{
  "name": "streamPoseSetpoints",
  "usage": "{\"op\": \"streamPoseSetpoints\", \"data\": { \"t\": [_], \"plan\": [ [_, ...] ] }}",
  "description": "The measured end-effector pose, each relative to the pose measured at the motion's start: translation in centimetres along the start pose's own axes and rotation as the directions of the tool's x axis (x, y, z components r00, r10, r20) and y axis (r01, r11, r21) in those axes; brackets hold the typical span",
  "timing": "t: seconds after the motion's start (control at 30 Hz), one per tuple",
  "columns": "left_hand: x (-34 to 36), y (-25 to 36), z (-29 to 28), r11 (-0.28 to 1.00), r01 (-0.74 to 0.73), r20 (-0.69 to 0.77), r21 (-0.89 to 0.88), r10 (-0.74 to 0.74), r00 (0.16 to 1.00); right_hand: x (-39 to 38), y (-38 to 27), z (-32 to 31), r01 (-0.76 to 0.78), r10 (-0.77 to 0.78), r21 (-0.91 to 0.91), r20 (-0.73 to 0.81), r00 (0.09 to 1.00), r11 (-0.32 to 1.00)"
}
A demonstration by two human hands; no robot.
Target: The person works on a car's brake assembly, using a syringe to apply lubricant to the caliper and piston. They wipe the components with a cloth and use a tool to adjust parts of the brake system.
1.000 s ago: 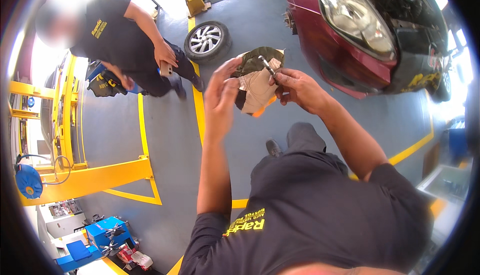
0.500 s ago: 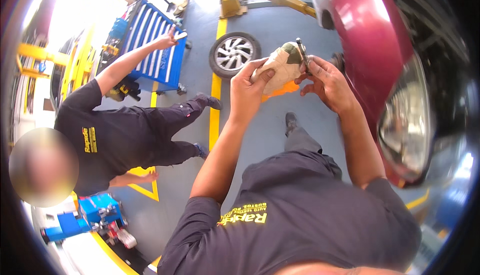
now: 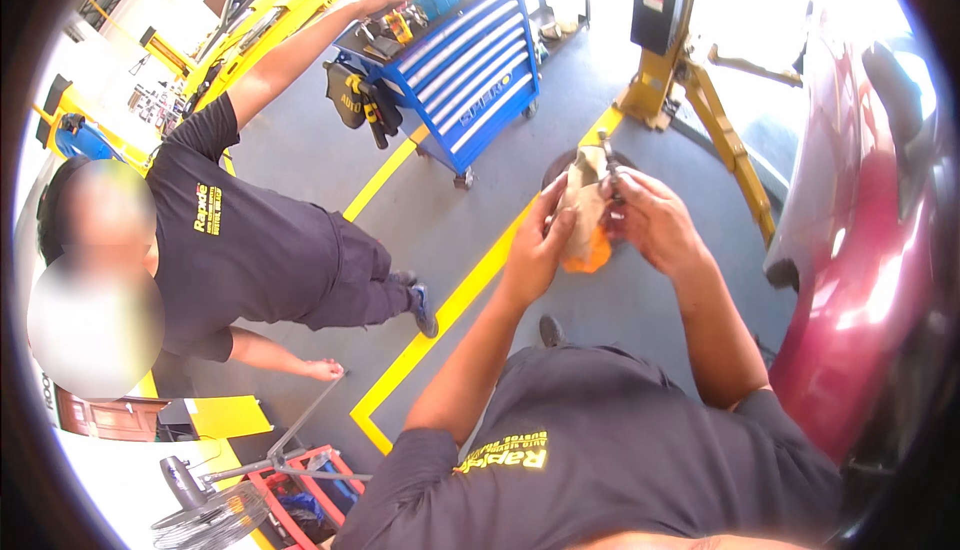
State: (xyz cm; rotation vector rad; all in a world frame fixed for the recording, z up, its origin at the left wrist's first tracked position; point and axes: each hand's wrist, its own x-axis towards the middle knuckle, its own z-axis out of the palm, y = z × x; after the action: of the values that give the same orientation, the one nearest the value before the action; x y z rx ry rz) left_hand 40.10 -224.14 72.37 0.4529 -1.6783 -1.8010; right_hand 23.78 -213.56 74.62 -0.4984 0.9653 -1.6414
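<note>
Both my hands are raised in front of my body. My left hand point(image 3: 538, 248) is closed on a folded beige and olive rag point(image 3: 583, 195) with an orange part point(image 3: 590, 255) hanging at its bottom. My right hand point(image 3: 655, 225) grips a small dark-and-silver cylindrical metal part point(image 3: 607, 150), held upright against the rag's right side; its lower end is hidden by my fingers. A wheel point(image 3: 625, 166) lies on the floor behind them, mostly covered by the rag and my hands.
On the left, a co-worker point(image 3: 260, 250) reaches an arm to a blue tool chest point(image 3: 465, 100) topped with tools. A yellow lift post point(image 3: 655, 90) stands ahead. A maroon car body point(image 3: 860, 310) is close on my right. At lower left are a fan point(image 3: 210, 515) and red rack point(image 3: 300, 480).
The view has turned, bringing the tool chest and lift higher into sight. My left hand has closed on the rag, now folded narrower beside the metal part. The co-worker's arm has stretched toward the chest top.
</note>
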Motion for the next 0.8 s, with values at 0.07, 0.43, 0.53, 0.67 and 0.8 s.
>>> {"op": "streamPoseSetpoints", "data": {
  "t": [0.07,0.43,0.53,0.67,0.8],
  "plan": [
    [0.7,-1.4,-1.2,0.993,0.051,-0.056,-0.108,-0.057,0.997,3.7,0.0,2.6,-0.019,0.02,-0.003,0.136,0.991,1.0],
    [10.9,-4.7,-12.4,0.975,0.016,-0.494,-0.224,-0.127,0.86,21.7,-4.5,1.9,0.087,0.041,-0.33,0.363,0.931,0.94],
    [15.0,-4.3,-12.2,0.961,0.008,-0.48,-0.275,-0.144,0.865,26.1,-4.0,0.7,0.129,0.058,-0.469,0.365,0.929,0.874],
    [20.0,-4.5,-12.1,0.983,-0.027,-0.561,-0.184,-0.082,0.824,30.8,-5.6,-0.4,0.352,0.018,-0.589,0.529,0.848,0.728],
    [23.9,-4.3,-12.0,0.994,0.107,-0.631,0.002,-0.082,0.771,35.7,-7.5,-0.8,0.339,0.11,-0.647,0.549,0.828,0.683]
  ]
}}
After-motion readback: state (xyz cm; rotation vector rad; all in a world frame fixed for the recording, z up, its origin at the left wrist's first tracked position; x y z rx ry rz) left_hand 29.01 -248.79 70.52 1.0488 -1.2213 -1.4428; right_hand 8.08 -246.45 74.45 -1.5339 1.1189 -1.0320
